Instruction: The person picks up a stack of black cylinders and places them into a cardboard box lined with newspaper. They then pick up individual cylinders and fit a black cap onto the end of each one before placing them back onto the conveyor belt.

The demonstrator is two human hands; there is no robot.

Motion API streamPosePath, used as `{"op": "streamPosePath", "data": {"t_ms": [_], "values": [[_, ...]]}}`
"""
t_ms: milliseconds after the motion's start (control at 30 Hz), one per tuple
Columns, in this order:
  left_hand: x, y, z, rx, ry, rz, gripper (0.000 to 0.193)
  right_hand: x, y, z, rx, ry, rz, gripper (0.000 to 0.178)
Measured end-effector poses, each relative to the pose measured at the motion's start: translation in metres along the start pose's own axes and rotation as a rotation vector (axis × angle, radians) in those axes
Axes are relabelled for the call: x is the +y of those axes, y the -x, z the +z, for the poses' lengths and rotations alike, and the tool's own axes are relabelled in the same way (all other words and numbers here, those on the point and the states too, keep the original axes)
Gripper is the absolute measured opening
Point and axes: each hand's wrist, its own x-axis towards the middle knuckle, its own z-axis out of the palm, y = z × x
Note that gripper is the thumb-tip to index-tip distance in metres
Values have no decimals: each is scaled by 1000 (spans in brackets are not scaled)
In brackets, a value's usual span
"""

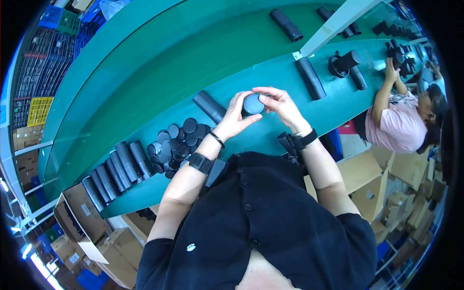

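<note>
In front of my chest, both hands hold a round cap with a flat grey-blue face turned up toward me. My left hand curls round its left side, thumb at the near edge. The thumb of my right hand presses on the cap's right rim, and its fingers reach over the far side. Whether a tube sits under the cap is hidden. A ribbed black tube lies just left of my left hand. Nearer my left forearm is a heap of loose black round caps.
Several black tubes lie side by side at the bench's left end. To the right are another tube and a grey metal post. Beyond a raised edge runs a green belt. A co-worker sits at right; cardboard boxes stand below.
</note>
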Motion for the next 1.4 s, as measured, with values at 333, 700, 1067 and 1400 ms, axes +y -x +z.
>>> {"op": "streamPosePath", "data": {"t_ms": [333,700,1067,1400], "values": [[4,-9,5,11,155,-22,76,15,3,7,93,-262,-2,31],[-4,-4,3,-39,429,-146,68,12,8,11,27,-267,38,38],[5,-12,0,-55,511,-161,51,5,5,25,104,-41,-185,39],[3,-5,1,-23,60,-30,69,6,21,23,70,473,-296,72]]}}
